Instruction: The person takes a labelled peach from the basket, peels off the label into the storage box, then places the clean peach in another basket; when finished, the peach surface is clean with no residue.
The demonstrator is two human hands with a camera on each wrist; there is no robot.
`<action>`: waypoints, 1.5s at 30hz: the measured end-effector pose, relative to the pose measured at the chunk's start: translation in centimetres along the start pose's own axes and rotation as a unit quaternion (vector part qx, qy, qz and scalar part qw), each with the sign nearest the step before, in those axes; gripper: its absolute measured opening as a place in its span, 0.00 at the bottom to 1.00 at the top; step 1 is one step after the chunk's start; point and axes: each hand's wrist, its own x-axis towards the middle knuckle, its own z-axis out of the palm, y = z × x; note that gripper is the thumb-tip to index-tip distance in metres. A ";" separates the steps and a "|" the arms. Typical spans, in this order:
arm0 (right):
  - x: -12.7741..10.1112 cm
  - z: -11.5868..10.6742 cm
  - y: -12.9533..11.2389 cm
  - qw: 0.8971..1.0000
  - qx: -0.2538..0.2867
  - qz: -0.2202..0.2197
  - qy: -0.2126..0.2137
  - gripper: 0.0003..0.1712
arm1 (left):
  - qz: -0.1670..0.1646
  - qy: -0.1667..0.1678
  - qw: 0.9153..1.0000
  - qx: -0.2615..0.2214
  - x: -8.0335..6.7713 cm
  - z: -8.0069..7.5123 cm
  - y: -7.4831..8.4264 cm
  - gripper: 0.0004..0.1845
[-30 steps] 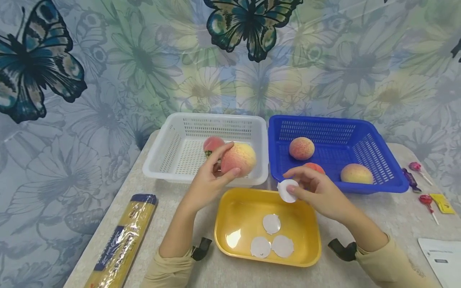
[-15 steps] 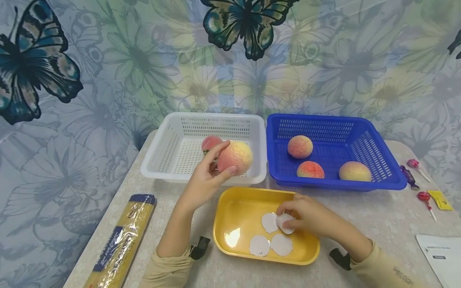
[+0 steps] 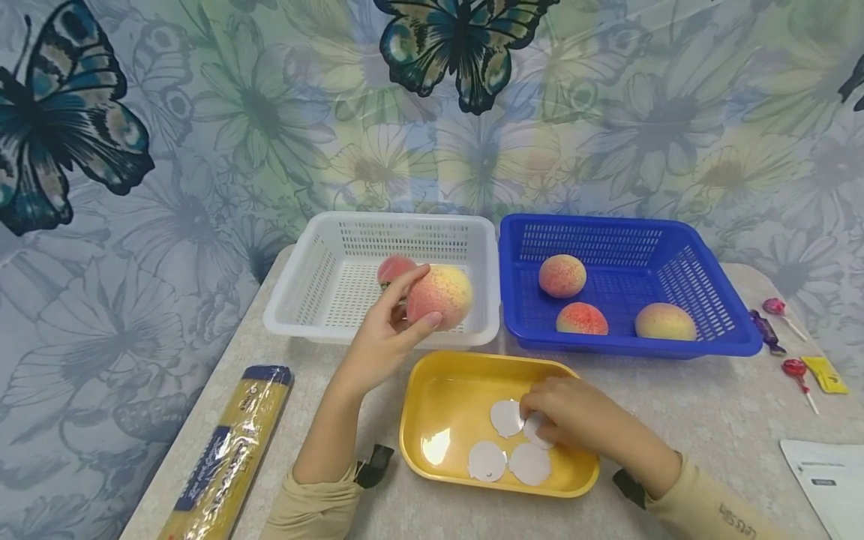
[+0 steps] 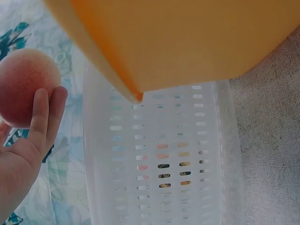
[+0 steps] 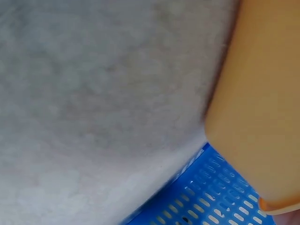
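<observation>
Head view: a peach [image 3: 440, 296] is gripped by the left hand [image 3: 385, 337] at centre frame, above the white basket [image 3: 297, 300]. The right hand [image 3: 574, 416], fingers curled, presses a white disc [image 3: 533, 429] into the yellow tray [image 3: 432, 397].

Left wrist view: the peach [image 4: 23, 86] is cupped at upper left.

Right wrist view: the hand cannot be seen; only tray, blue basket [image 5: 206, 201] and surface [image 5: 93, 93] appear.

Not much I can read here. The long spaghetti packet [image 3: 226, 450] on the near left of the desk [image 3: 709, 405] has a dark blue label band with white lettering, too blurred for me to make out. The right sleeve [image 3: 725, 517] at the near right edge carries small dark letters, upside down to me and not legible. The white paper sheet [image 3: 826, 480] at the near right corner of the desk has a small dark printed block and faint lines, unreadable. The yellow wrapper [image 3: 829, 377] by the lollipops on the right shows no print I can read. Both wrist views show no text.
</observation>
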 end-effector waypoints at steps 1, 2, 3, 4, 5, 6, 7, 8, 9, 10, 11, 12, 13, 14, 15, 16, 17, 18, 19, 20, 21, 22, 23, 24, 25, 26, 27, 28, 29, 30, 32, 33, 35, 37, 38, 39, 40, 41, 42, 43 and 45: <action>-0.1 0.1 0.1 1.000 -0.008 -0.009 0.009 0.13 | 0.001 0.000 1.000 0.000 0.0 0.0 0.0 0.33; -0.1 0.3 0.1 1.000 -0.015 -0.017 0.016 0.14 | 0.002 0.000 1.000 -0.001 0.0 0.0 0.0 0.33; -0.2 0.4 0.1 0.999 -0.021 -0.022 0.023 0.14 | 0.002 0.001 1.000 0.000 0.0 0.0 0.0 0.33; -0.2 0.5 0.1 0.999 -0.023 -0.024 0.028 0.14 | 0.002 0.001 1.000 0.000 0.0 0.0 0.0 0.34; -0.2 0.5 0.0 0.999 -0.026 -0.024 0.029 0.15 | 0.002 0.001 1.000 -0.001 0.0 0.0 0.0 0.34; -0.3 0.6 0.0 0.999 -0.026 -0.025 0.031 0.14 | 0.001 0.000 1.000 -0.001 0.0 0.0 0.0 0.34; -0.3 0.6 0.0 0.999 -0.026 -0.024 0.030 0.14 | 0.000 0.000 1.000 -0.001 0.0 0.1 -0.1 0.34; -0.3 0.5 -0.1 0.999 -0.024 -0.021 0.029 0.12 | -0.001 -0.001 1.000 -0.002 0.0 0.1 -0.1 0.34; -0.4 0.5 -0.2 0.999 -0.021 -0.021 0.028 0.11 | -0.002 -0.001 1.000 -0.001 0.0 0.1 -0.1 0.34; -0.4 0.4 -0.2 0.999 -0.017 -0.021 0.028 0.09 | -0.003 -0.002 1.000 -0.001 0.0 0.2 -0.2 0.34; -0.4 0.3 -0.3 0.999 -0.014 -0.022 0.028 0.08 | -0.004 -0.003 1.000 -0.001 0.0 0.2 -0.2 0.34; -0.5 0.3 -0.3 0.999 -0.012 -0.024 0.029 0.07 | -0.004 -0.004 1.000 -0.001 0.0 0.2 -0.2 0.34; -0.5 0.2 -0.3 0.999 -0.013 -0.027 0.029 0.06 | -0.003 -0.005 1.000 -0.002 0.0 0.3 -0.2 0.34; -0.5 0.2 -0.3 0.999 -0.012 -0.028 0.028 0.06 | -0.002 -0.006 1.000 -0.002 0.0 0.3 -0.2 0.34; -0.5 0.2 -0.4 0.999 -0.012 -0.030 0.028 0.06 | -0.002 -0.007 1.000 -0.002 0.0 0.3 -0.2 0.34; -0.6 0.2 -0.4 0.999 -0.016 -0.031 0.029 0.06 | -0.001 -0.008 1.000 -0.002 0.0 0.4 -0.2 0.34; -0.6 0.2 -0.4 0.999 -0.019 -0.031 0.029 0.06 | 0.000 -0.009 1.000 -0.001 0.1 0.4 -0.1 0.34; -0.6 0.2 -0.4 0.999 -0.020 -0.032 0.030 0.06 | 0.001 -0.009 1.000 -0.001 0.1 0.5 -0.1 0.34; -0.6 0.2 -0.5 0.999 -0.020 -0.031 0.031 0.06 | 0.002 -0.009 1.000 0.000 0.0 0.5 -0.1 0.34; -0.6 0.1 -0.5 0.999 -0.020 -0.030 0.032 0.06 | 0.003 -0.008 1.000 0.002 0.0 0.5 -0.1 0.34; -0.6 0.1 -0.5 0.999 -0.020 -0.031 0.036 0.06 | 0.005 -0.008 1.000 0.004 0.0 0.5 -0.1 0.34; -0.6 0.1 -0.5 0.998 -0.020 -0.033 0.040 0.06 | 0.006 -0.008 1.000 0.005 0.0 0.6 -0.1 0.34; -0.7 0.1 -0.5 0.998 -0.020 -0.035 0.042 0.06 | 0.007 -0.008 1.000 0.006 0.0 0.6 0.0 0.34; -0.7 0.1 -0.5 0.998 -0.022 -0.037 0.047 0.06 | 0.007 -0.008 1.000 0.007 0.0 0.6 0.0 0.34; -0.7 0.1 -0.4 0.998 -0.022 -0.039 0.051 0.06 | 0.008 -0.009 1.000 0.008 0.0 0.7 0.0 0.34; -0.8 0.1 -0.4 0.997 -0.021 -0.042 0.057 0.06 | 0.008 -0.009 1.000 0.009 -0.1 0.8 0.0 0.34; -0.8 0.0 -0.4 0.997 -0.021 -0.045 0.063 0.07 | 0.009 -0.010 1.000 0.010 -0.1 0.8 0.0 0.34; -0.8 0.0 -0.3 0.996 -0.018 -0.047 0.069 0.07 | 0.008 -0.010 1.000 0.011 -0.1 0.8 0.0 0.34; -0.9 -0.1 -0.3 0.996 -0.013 -0.046 0.075 0.06 | 0.008 -0.010 1.000 0.011 -0.1 0.9 0.1 0.34; -1.0 -0.2 -0.3 0.996 -0.005 -0.043 0.080 0.06 | 0.007 -0.009 1.000 0.013 -0.1 0.9 0.1 0.34; -1.2 -0.5 -0.3 0.996 0.014 -0.033 0.086 0.05 | 0.005 -0.010 1.000 0.014 -0.2 1.0 0.1 0.34; -1.3 -0.7 -0.3 0.996 0.025 -0.024 0.088 0.05 | 0.004 -0.011 1.000 0.015 -0.2 1.1 0.1 0.34; -1.7 -1.2 -0.4 0.995 0.046 0.001 0.091 0.05 | 0.004 -0.017 1.000 0.015 -0.2 1.2 0.2 0.33; -2.3 -1.8 -0.3 0.992 0.065 0.030 0.105 0.08 | 0.005 -0.027 1.000 0.013 -0.2 1.3 0.3 0.33; -2.6 -2.0 -0.2 0.989 0.074 0.043 0.117 0.10 | 0.006 -0.032 0.999 0.012 -0.1 1.3 0.4 0.33; -2.9 -2.3 0.0 0.986 0.082 0.054 0.132 0.11 | 0.008 -0.037 0.999 0.016 -0.1 1.4 0.5 0.33; -3.3 -2.6 0.2 0.983 0.090 0.064 0.149 0.12 | 0.011 -0.042 0.999 0.019 0.0 1.5 0.7 0.33; -3.6 -2.9 0.5 0.978 0.094 0.075 0.168 0.14 | 0.013 -0.047 0.999 0.022 0.1 1.6 0.8 0.33; -4.1 -3.1 0.9 0.973 0.098 0.085 0.189 0.16 | 0.017 -0.052 0.998 0.028 0.2 1.7 1.0 0.33; -4.5 -3.3 1.3 0.968 0.100 0.093 0.210 0.18 | 0.021 -0.056 0.998 0.036 0.3 1.8 1.1 0.33; -5.4 -3.8 2.2 0.958 0.099 0.111 0.247 0.21 | 0.027 -0.067 0.996 0.050 0.6 2.1 1.5 0.32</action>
